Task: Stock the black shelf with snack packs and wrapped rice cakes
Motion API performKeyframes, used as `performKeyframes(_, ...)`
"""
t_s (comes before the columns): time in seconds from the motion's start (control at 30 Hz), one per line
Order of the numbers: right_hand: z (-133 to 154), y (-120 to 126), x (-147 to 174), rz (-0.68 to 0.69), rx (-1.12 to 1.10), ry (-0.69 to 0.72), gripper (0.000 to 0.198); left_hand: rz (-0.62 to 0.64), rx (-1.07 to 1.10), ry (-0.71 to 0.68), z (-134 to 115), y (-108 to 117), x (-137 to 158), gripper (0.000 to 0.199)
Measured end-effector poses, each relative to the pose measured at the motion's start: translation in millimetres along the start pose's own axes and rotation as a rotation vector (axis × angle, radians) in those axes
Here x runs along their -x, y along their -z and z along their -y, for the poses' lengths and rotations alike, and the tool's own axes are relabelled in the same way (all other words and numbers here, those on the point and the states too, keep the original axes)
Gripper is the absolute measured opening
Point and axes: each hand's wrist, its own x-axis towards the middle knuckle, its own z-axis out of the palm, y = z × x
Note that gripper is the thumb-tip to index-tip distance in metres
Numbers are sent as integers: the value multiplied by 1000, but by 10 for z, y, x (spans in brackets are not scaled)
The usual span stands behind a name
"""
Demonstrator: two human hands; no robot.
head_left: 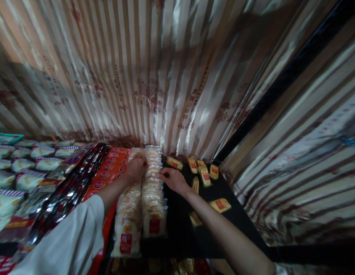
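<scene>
Two rows of overlapping clear-wrapped snack packets with red labels, a left row (127, 225) and a right row (153, 206), run along a black display surface (180, 229). My left hand (136, 168) lies over the far part of the left row, its fingers curled toward the right row; what they grip is hidden. At the right row's outer edge, my right hand (174, 179) has thumb and fingers pinched together at a packet's side. Dim light and slight blur obscure the fingertips.
Small yellow-wrapped snacks (205, 175) lie scattered to the right. On the left are an orange printed strip of packets (113, 164), dark shiny packets (71, 191) and white striped bags (31, 179). Striped plastic sheeting (154, 76) hangs behind, beside a dark slanted post (266, 91).
</scene>
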Motion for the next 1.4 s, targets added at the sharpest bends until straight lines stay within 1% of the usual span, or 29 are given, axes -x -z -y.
performKeyframes(0.07,-7,-16,-11,39,-56,24,17,3,6,12,2,-2,5,11)
performKeyframes(0.13,-21,-51,-40,31,-78,7,13,3,14,26,2,-2,8,10)
performKeyframes(0.27,-41,-119,-88,-60,-93,-33,12,-43,66,27,20,8,29,11)
performKeyframes(0.37,-33,-138,-100,-120,-109,-42,12,-62,132,-57,48,32,74,12)
performKeyframes(0.47,-3,-132,-84,-143,-97,-43,12,-26,140,-151,54,55,127,8)
performKeyframes(0.53,17,-116,-41,-178,-62,-49,12,-17,123,-156,36,58,154,5)
performKeyframes(0.63,27,-82,67,-235,28,-49,18,-36,118,-116,3,38,172,9)
performKeyframes(0.67,24,-72,105,-224,55,-42,19,-38,120,-108,-4,27,173,9)
performKeyframes(0.73,11,-60,167,-154,76,-13,21,-40,129,-114,-8,6,174,10)
performKeyframes(0.83,2,-70,203,-40,17,31,17,-47,143,-123,-5,-3,178,11)
performKeyframes(0.9,13,-91,198,-33,-19,20,12,-47,140,-134,-7,18,190,11)
performKeyframes(1.07,60,-149,166,-114,11,-29,12,-34,108,-176,-15,129,273,6)
performKeyframes(1.17,57,-184,155,-151,1,-49,14,-10,65,-177,-20,171,327,11)
performKeyframes(1.3,34,-207,164,-195,-32,-53,16,32,23,-173,-44,148,338,9)
performKeyframes(1.4,26,-172,213,-257,-33,-50,18,23,39,-156,-68,105,323,11)
